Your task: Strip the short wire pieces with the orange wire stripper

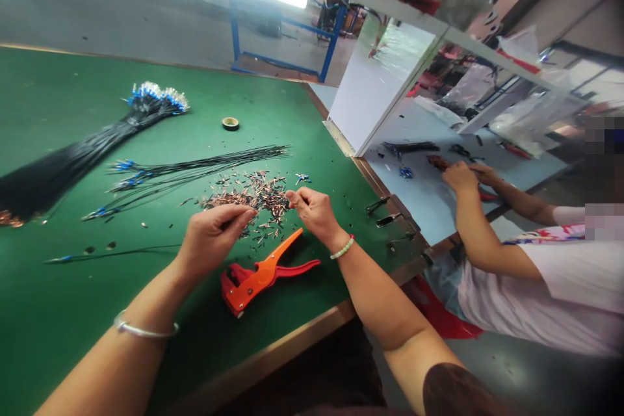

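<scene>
My left hand (pixel 212 237) hovers over the green table (pixel 58 312), fingers pinched together on something too small to make out. My right hand (pixel 314 211) is also pinched shut, its fingertips at the edge of a pile of small copper terminals (pixel 253 192). Between and below both hands lies an orange wire stripper (pixel 258 276) on the table, touched by neither hand. Loose black wires with blue ends (pixel 195 169) lie just beyond the pile.
A thick bundle of black wires with blue-tipped ends (pixel 88 143) lies at the left. A small tape roll (pixel 231 123) sits further back. A white divider panel (pixel 375 88) stands at the table's right edge. Beyond it, another person's hands (pixel 468 177) work at a blue table.
</scene>
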### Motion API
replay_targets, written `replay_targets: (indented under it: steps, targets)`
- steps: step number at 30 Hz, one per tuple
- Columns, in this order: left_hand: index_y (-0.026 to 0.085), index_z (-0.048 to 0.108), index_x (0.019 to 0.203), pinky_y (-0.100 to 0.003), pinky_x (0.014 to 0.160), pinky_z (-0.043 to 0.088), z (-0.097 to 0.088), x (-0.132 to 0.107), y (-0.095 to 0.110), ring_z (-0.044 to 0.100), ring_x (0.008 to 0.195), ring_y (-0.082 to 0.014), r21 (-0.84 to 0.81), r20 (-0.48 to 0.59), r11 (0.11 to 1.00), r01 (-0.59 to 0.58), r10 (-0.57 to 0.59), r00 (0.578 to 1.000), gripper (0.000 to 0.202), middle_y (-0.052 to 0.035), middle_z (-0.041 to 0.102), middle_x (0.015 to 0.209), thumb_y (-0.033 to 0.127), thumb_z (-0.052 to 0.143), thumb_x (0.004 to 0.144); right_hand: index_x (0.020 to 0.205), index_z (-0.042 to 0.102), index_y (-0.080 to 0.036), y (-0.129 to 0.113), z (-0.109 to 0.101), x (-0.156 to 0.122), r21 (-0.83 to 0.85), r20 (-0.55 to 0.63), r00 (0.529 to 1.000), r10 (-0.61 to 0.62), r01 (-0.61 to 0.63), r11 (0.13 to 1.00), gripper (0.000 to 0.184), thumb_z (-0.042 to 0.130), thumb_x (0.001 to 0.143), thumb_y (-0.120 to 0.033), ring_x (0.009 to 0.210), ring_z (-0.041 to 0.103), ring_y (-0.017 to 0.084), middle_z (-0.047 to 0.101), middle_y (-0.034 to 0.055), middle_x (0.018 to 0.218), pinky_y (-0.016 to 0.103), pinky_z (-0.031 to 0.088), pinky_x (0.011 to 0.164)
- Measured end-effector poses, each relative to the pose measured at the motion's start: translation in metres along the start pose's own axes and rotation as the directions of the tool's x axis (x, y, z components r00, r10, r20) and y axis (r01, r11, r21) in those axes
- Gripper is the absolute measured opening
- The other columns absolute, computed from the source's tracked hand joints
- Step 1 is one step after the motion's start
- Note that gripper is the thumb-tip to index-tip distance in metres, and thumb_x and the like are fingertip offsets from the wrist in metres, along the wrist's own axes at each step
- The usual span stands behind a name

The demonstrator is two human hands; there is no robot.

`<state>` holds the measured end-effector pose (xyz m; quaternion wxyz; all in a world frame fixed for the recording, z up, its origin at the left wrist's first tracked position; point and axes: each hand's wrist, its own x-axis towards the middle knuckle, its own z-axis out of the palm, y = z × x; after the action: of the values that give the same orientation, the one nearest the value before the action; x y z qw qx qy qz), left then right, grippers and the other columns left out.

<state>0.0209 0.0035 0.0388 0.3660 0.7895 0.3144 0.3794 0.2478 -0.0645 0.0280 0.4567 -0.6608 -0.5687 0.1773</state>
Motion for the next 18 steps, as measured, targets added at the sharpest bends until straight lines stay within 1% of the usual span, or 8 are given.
replay_targets:
  steps: [4,6,7,9,11,13,15,18]
  targets:
    - [0.021,0.077,0.088,-0.029,0.073,0.056,-0.001,0.002,-0.007,0.069,0.077,-0.019,-0.014,-0.059,0.999,0.046,-0.047,0.997,0.035,-0.0053,0.078,0.088,0.053,0.065,0.085,0.104,0.068,-0.016,-0.011,-0.011,-0.002,-0.291,0.065,0.994,-0.09,0.105,0.951,0.052,0.045,0.102,-0.062,0.087,0.061,0.018,0.067,0.0082,0.096,0.03,0.044,0.081]
    - [0.021,0.076,0.094,-0.031,0.079,0.057,-0.005,0.003,-0.011,0.07,0.083,-0.0198,-0.008,-0.113,0.997,0.076,-0.077,0.991,0.033,-0.0053,0.078,0.093,0.05,0.062,0.087,0.1,0.068,-0.015,-0.024,-0.02,-0.008,-0.318,0.21,0.967,-0.146,0.209,0.925,0.05,0.051,0.1,-0.061,0.091,0.06,0.019,0.067,0.0078,0.096,0.031,0.044,0.086]
    - [0.021,0.076,0.096,-0.031,0.081,0.057,-0.007,0.004,-0.012,0.07,0.085,-0.0199,0.0,-0.136,0.996,0.09,-0.089,0.987,0.031,-0.005,0.078,0.095,0.047,0.06,0.087,0.097,0.068,-0.015,-0.032,-0.024,-0.013,-0.321,0.334,0.925,-0.183,0.294,0.9,0.049,0.058,0.096,-0.063,0.093,0.06,0.02,0.067,0.0073,0.097,0.033,0.043,0.089]
    - [0.021,0.075,0.099,-0.031,0.081,0.056,-0.011,0.005,-0.014,0.07,0.086,-0.0196,0.021,-0.176,0.993,0.117,-0.111,0.978,0.03,-0.0043,0.077,0.094,0.043,0.057,0.087,0.101,0.069,-0.016,-0.048,-0.027,-0.026,-0.345,0.563,0.798,-0.214,0.463,0.816,0.055,0.074,0.08,-0.068,0.097,0.058,0.023,0.067,0.0079,0.103,0.036,0.043,0.09]
    - [0.021,0.074,0.1,-0.029,0.074,0.055,-0.013,0.005,-0.015,0.068,0.081,-0.0186,0.025,-0.215,0.989,0.148,-0.14,0.967,0.031,-0.0039,0.075,0.088,0.043,0.057,0.086,0.103,0.068,-0.016,-0.06,-0.025,-0.04,-0.398,0.689,0.703,-0.174,0.567,0.721,0.06,0.082,0.072,-0.065,0.098,0.055,0.026,0.066,0.0096,0.105,0.038,0.043,0.086]
    - [0.019,0.073,0.1,-0.027,0.066,0.052,-0.014,0.005,-0.016,0.064,0.072,-0.0167,0.015,-0.245,0.986,0.168,-0.159,0.957,0.034,-0.0031,0.072,0.081,0.045,0.057,0.085,0.103,0.067,-0.016,-0.066,-0.02,-0.049,-0.457,0.716,0.685,-0.133,0.604,0.653,0.054,0.086,0.072,-0.056,0.099,0.054,0.028,0.065,0.0106,0.104,0.04,0.042,0.085]
    - [0.018,0.072,0.099,-0.026,0.064,0.051,-0.014,0.005,-0.016,0.062,0.069,-0.0152,-0.002,-0.255,0.987,0.16,-0.155,0.954,0.034,-0.0029,0.071,0.08,0.045,0.058,0.085,0.099,0.066,-0.016,-0.067,-0.015,-0.051,-0.461,0.721,0.68,-0.13,0.612,0.643,0.041,0.083,0.075,-0.045,0.098,0.053,0.027,0.064,0.0102,0.101,0.04,0.042,0.086]
    - [0.018,0.072,0.097,-0.026,0.068,0.051,-0.015,0.006,-0.018,0.063,0.072,-0.0148,-0.029,-0.273,0.992,0.123,-0.127,0.954,0.031,-0.0034,0.072,0.084,0.044,0.061,0.084,0.096,0.065,-0.015,-0.059,-0.019,-0.04,-0.353,0.717,0.677,-0.166,0.557,0.752,0.033,0.078,0.074,-0.036,0.093,0.055,0.024,0.063,0.0092,0.1,0.038,0.044,0.086]
